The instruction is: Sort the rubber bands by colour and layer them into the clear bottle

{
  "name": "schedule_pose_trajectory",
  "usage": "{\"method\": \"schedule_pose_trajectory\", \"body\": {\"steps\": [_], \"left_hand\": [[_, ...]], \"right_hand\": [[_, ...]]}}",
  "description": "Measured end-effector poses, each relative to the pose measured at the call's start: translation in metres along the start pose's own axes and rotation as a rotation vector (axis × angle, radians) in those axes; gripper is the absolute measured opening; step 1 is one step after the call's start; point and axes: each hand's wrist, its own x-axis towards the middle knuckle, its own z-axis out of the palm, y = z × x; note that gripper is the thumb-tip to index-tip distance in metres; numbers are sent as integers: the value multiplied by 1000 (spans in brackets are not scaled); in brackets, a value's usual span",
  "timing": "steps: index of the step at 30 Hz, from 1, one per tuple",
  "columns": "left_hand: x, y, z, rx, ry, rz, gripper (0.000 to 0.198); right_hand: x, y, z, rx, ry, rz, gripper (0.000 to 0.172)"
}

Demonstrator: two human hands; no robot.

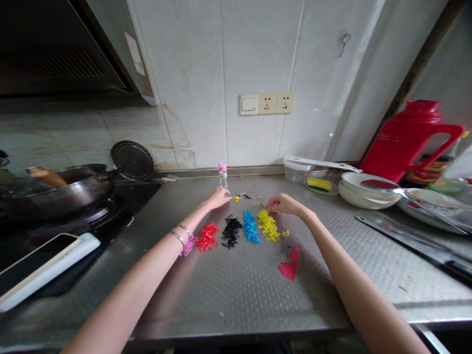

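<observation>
The left hand (219, 197) pinches yellow loops (237, 197) at its fingertips; the right hand (283, 203) curls nearly closed, its hold unclear. Dragged low, it could sweep the yellow pile (268, 226), on its near side, into the blue pile (251, 227).

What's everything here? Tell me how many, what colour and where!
Loop piles: five, pink, red, black, blue, yellow, middle
Loose loops: several, mixed, between hands
Scrap: one, red, beside right forearm
Bottle: one, clear and pink, back
Counter: one, silver, middle
Sockets: two, cream, wall
Switch: one, cream, wall
Hook: one, silver, wall
Hood: one, dark, left
Pan: one, silver, left
Stove: one, black, left
Disc: one, dark, left
Slab: one, black and white, left
Tub: one, clear, right
Sponge: one, yellow, right
Dishes: several, white, right
Utensils: several, silver, right
Flask: one, red, right
Left hand: one, bare, pinching loose yellow loops
Right hand: one, bare, behind yellow pile
</observation>
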Motion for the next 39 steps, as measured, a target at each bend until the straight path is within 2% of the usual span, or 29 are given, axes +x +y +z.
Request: {"method": "schedule_pose_trajectory", "body": {"steps": [8, 16, 26, 32, 36, 39], "left_hand": [[18, 5, 6, 37, -61, 22, 20], [20, 9, 7, 21, -67, -9, 18], [27, 0, 13, -104, -85, 22, 16], [23, 2, 9, -170, -111, -4, 15], [21, 10, 5, -190, -73, 22, 17], [20, 26, 7, -231, -33, 87, 18]], "right_hand": [[0, -1, 2, -44, 37, 25, 22], [-2, -2, 3, -41, 46, 24, 22], [-3, -4, 2, -54, 41, 16, 23], [-3, -3, 2, -79, 53, 7, 23], [-3, -1, 0, -73, 70, 25, 24], [-3, 1, -1, -68, 83, 35, 24]]}}
